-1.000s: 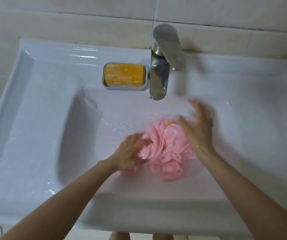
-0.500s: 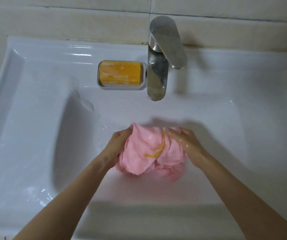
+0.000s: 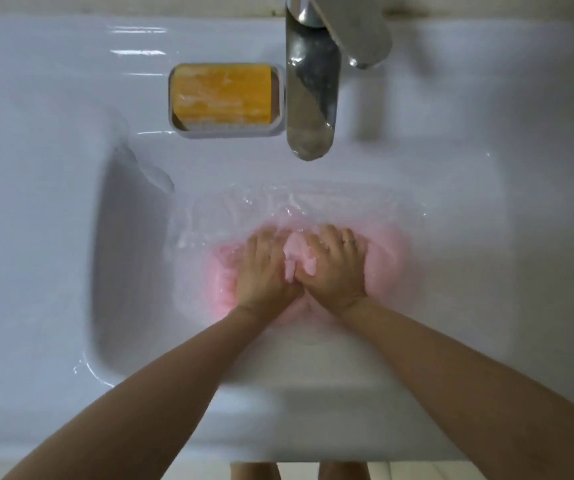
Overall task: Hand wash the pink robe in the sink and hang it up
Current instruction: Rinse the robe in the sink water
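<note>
The pink robe (image 3: 384,258) lies bunched under rippling water at the bottom of the white sink (image 3: 71,209). My left hand (image 3: 265,268) and my right hand (image 3: 336,268) press down on it side by side, thumbs touching, fingers curled into the cloth. A fold of pink fabric (image 3: 297,252) pokes up between the two hands. Most of the robe is blurred by the water and hidden under my hands.
A steel faucet (image 3: 311,95) hangs over the basin just behind my hands. Left of it, an orange soap bar (image 3: 221,93) rests in a white dish on the sink's back ledge. The sink's front rim runs under my forearms.
My hands held the robe up out of the water and have pushed it down into the basin. The robe is now submerged and the water ripples. The camera has moved closer.
</note>
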`<action>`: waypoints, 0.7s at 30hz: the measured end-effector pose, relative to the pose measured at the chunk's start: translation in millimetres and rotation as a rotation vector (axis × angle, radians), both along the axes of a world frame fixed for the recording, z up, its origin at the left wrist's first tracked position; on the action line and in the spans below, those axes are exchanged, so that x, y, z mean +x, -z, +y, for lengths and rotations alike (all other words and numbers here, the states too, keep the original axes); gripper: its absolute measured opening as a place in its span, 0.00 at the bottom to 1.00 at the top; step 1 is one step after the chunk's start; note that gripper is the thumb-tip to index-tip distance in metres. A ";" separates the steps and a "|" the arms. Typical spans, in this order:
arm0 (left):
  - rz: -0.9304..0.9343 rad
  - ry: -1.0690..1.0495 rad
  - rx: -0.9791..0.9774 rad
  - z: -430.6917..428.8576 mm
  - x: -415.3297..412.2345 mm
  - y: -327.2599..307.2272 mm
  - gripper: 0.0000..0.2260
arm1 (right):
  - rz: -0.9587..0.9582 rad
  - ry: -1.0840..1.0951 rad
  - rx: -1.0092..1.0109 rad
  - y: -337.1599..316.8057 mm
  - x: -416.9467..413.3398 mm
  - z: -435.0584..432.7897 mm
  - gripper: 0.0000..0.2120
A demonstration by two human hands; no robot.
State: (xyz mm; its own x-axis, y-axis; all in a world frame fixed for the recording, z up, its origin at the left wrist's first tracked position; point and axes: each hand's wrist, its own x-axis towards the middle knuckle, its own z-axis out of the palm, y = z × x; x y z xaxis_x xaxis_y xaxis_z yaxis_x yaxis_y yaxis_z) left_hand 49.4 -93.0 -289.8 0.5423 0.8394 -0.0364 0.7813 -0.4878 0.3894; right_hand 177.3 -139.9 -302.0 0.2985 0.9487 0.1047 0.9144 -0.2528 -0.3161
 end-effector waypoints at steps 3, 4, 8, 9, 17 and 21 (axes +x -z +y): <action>-0.018 -0.041 0.186 4.8 7.5 10.3 0.14 | -0.028 0.040 0.118 10.6 -0.9 9.1 0.20; -0.007 -0.048 0.224 8.4 9.5 12.8 0.13 | -0.046 0.056 0.125 13.4 -0.4 13.6 0.19; 0.184 -0.011 0.161 36.8 21.4 16.4 0.15 | 0.009 0.165 0.032 6.2 1.7 44.7 0.15; 0.198 -0.036 0.027 45.9 26.9 9.6 0.16 | 0.056 0.215 0.002 -2.1 1.3 53.3 0.14; -0.216 0.019 -0.719 88.0 1.3 -65.6 0.25 | 0.749 0.200 -0.046 -72.1 39.4 31.7 0.14; 0.010 0.247 -0.188 49.0 -17.0 -47.8 0.39 | 0.199 -0.256 -0.086 -60.2 43.2 -9.7 0.38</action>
